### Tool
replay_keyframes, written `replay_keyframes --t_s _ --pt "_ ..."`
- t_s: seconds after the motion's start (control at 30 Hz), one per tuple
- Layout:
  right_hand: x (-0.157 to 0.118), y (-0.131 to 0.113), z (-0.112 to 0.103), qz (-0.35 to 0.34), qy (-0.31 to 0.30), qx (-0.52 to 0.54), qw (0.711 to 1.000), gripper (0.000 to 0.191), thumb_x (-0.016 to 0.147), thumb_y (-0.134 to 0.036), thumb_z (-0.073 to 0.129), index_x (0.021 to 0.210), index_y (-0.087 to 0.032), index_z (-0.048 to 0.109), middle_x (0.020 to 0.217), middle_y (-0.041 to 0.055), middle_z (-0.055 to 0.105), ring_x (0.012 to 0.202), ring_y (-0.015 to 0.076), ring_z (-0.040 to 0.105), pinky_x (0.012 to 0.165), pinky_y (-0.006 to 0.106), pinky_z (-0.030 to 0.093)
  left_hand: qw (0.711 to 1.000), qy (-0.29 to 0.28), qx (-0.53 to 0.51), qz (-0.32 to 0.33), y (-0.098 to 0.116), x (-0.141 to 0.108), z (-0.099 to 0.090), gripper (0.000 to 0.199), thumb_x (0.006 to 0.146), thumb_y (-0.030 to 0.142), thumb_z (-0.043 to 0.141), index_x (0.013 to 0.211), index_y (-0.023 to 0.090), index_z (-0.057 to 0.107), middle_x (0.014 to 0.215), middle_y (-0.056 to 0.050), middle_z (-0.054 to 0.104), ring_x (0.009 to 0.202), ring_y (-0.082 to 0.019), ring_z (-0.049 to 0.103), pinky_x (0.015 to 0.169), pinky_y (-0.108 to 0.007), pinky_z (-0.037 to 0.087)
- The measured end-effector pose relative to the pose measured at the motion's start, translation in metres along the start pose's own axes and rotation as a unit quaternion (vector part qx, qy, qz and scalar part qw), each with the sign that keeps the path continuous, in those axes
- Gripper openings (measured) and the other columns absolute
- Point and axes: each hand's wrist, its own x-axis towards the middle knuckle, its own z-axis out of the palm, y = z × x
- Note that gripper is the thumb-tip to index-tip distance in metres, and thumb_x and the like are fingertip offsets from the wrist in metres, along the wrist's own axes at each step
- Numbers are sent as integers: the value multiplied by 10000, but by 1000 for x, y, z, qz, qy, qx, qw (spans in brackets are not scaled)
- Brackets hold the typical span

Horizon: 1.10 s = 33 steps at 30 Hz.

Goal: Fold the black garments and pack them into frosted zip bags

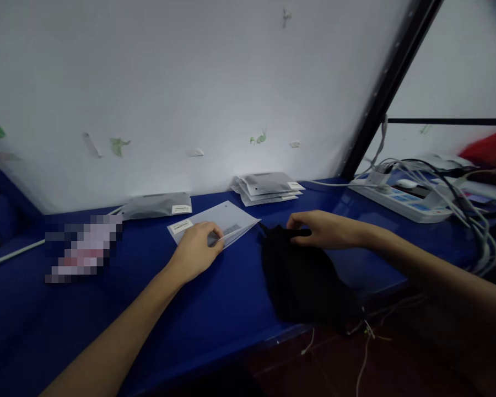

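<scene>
Free blue tabletop point(231, 298) between left forearm point(134, 320) and black cloth point(300, 281), stacked packets point(264, 186) in the way at the back.

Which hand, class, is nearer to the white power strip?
Right. The right hand, holding the black cloth, is left of the power strip and closer to the viewer; the left hand, pinching the pale pouch, is much farther left.

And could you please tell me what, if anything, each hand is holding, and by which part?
The left hand holds the pale bag by its near edge; the right hand appears to pinch the black cloth at its far end.
</scene>
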Motion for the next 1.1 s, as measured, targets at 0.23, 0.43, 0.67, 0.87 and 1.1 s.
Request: replay_keyframes --t_s 0.23,0.43,0.67,0.87,1.1 --pt "10 -58 0 -81 39 -40 995 237 727 -173 603 957 -224 590 909 45 668 796 202 608 698 303 449 1000 22 -13 -11 1 -1 1 84 786 195 584 820 211 659 957 -50 725 934 -250 656 841 -376 474" --pt "33 -101 15 -173 190 -92 962 204 786 -131 528 966 -217 570 990 71 634 1003 253 542 898 395 407 997 33 -70 -26 -1 -2 2 150 707 124 496 720 207 621 723 -10 681 685 -192 617 609 -283 421" --pt "48 -100 59 -150 310 -130 930 154 904 -237 503 1029 -193 579 1110 121 598 1035 281 497 881 419 393 993 42 -64 -87 0 -1 -3 139 704 113 490 722 209 588 717 -22 665 686 -203 600 597 -283 383" --pt "46 -98 60 -260 197 -86 941 175 929 -186 435 963 -171 606 970 84 642 915 206 549 853 345 427 972 101 -173 -122 -6 0 0 74 750 204 542 771 197 613 750 -3 677 713 -173 608 639 -272 425" --pt "46 -108 55 -284 111 -49 951 224 932 -238 480 979 -145 678 1068 107 674 991 204 607 888 340 459 984 171 -47 -2 6 -2 -8 92 846 266 571 776 220 609 845 1 690 872 -204 632 824 -316 460"
